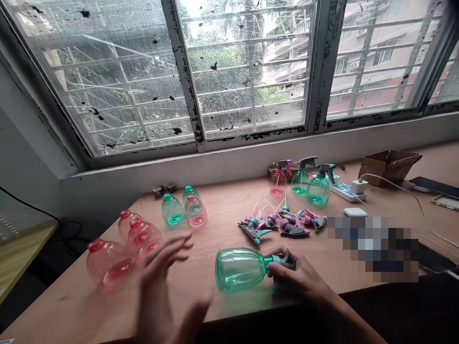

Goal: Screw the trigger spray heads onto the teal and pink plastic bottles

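A wide window [247, 71] with flaking black frames and spotted glass runs behind a long table [222, 200] of smooth pale wood. At the table's far right sits an open cardboard box [389, 165].

Near the front edge a teal bottle [238, 270] of clear, rounded plastic lies on its side, base pointing left. The right hand [304, 284] is closed around the grey and teal trigger head [285, 260] at its neck. The left hand [161, 282], blurred, hovers just left of the bottle with palm bare and fingers spread wide, holding nothing.

Bulbous capless pink bottles [118, 253] stand at the left, and a small group of teal and pink ones [182, 209] stands farther back. Three finished spray bottles [304, 184] stand near the wall beside a white power strip [349, 191]. A loose pile of trigger heads [283, 224] with thin dip tubes lies mid-table.
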### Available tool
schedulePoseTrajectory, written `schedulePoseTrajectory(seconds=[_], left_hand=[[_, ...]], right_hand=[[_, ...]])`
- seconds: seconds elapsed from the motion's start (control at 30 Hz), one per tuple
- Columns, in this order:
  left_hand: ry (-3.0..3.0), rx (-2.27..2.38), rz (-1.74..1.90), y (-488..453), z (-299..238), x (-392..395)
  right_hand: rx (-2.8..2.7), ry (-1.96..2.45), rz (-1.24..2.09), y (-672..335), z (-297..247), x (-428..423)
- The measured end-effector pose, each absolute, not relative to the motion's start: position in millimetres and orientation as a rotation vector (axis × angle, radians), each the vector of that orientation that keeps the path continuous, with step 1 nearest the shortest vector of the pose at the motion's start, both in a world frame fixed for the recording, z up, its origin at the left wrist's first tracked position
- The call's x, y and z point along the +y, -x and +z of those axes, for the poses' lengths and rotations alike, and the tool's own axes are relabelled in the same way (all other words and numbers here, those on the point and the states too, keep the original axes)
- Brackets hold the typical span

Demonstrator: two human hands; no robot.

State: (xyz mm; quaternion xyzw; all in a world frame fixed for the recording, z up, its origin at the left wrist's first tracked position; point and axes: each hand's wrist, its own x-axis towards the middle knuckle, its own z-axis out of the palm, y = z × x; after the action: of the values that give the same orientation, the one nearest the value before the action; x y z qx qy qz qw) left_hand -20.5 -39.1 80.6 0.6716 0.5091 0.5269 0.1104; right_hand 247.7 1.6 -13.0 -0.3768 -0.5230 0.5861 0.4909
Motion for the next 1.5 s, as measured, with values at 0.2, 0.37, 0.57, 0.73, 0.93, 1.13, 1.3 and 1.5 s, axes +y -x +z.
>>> schedulePoseTrajectory(seconds=[0.2, 0.37, 0.57, 0.73, 0.93, 1.13, 1.3, 1.5], left_hand=[[-1.694, 1.356, 1.053, 5.0, 24.3, 7.3], [-1.784, 1.172, 0.948, 4.1, 13.8, 4.1], [-1.538, 1.003, 0.989, 5.1, 14.6, 4.7], [-1.487, 0.921, 0.955, 8.6, 10.3, 2.4], [-1.53, 0.92, 0.952, 8.6, 7.5, 4.3], [-1.652, 0.994, 0.991, 8.8, 3.6, 3.5], [-1.639, 1.048, 0.97, 9.3, 5.0, -1.4], [-1.697, 1.074, 0.96, 8.3, 6.8, -0.6]], right_hand=[[-1.229, 0.883, 1.424, -250.0, -19.4, 1.2], [-1.212, 0.944, 1.433, -250.0, -17.7, 0.0], [-1.223, 0.972, 1.401, -249.3, -15.4, -1.0], [-1.278, 0.955, 1.388, -249.8, -15.8, -1.9], [-1.339, 0.97, 1.37, -249.2, -17.0, -1.5], [-1.308, 0.976, 1.395, -249.5, -16.8, -1.8], [-1.358, 0.973, 1.381, -249.7, -15.8, -3.4], [-1.25, 0.954, 1.45, -250.0, -18.5, -1.3]])
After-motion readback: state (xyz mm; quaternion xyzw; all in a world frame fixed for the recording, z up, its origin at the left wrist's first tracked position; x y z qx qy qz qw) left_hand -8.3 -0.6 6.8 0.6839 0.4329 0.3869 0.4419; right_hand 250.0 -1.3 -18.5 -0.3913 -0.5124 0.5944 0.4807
